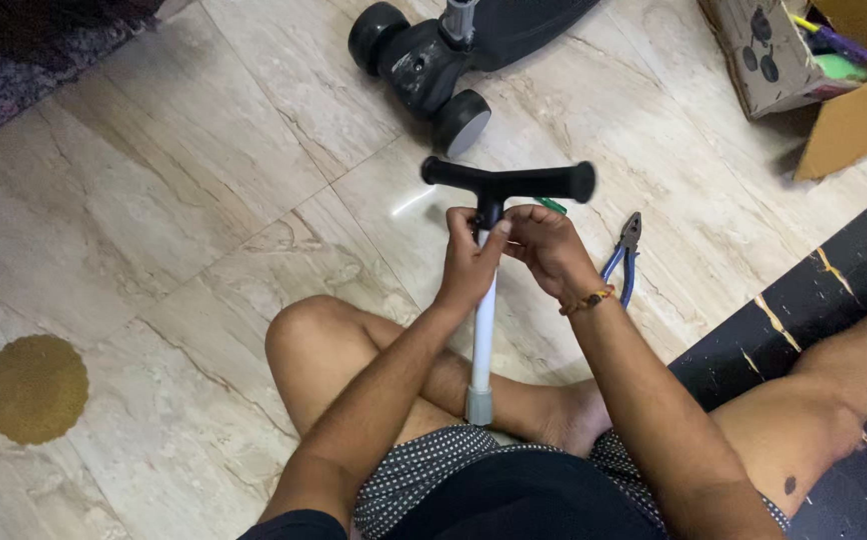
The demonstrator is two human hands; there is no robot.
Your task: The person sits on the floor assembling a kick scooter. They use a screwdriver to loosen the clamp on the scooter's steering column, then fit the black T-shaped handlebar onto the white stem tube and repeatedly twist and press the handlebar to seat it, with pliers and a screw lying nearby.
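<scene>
Cardboard box [769, 50], open, top right on floor [204, 200]. T-handle bar [486, 300]: black crossgrip, white stem, grey collar. Left hand [472, 265] and right hand [549, 245] both clamped on stem top. Blue-handled pliers [626, 255] beside.

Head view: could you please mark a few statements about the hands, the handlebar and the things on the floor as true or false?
1. Both hands grip the handlebar stem just under its black T-grip. True: the left hand and right hand meet on the handlebar near the top of the white stem.
2. The pliers are in the right hand. False: the pliers lie on the floor, right of that hand.
3. The scooter base lies beyond the handlebar. True: the scooter base, with two black wheels, is at the top of the view.
4. The cardboard box is at the left. False: the box is at the upper right.
</scene>
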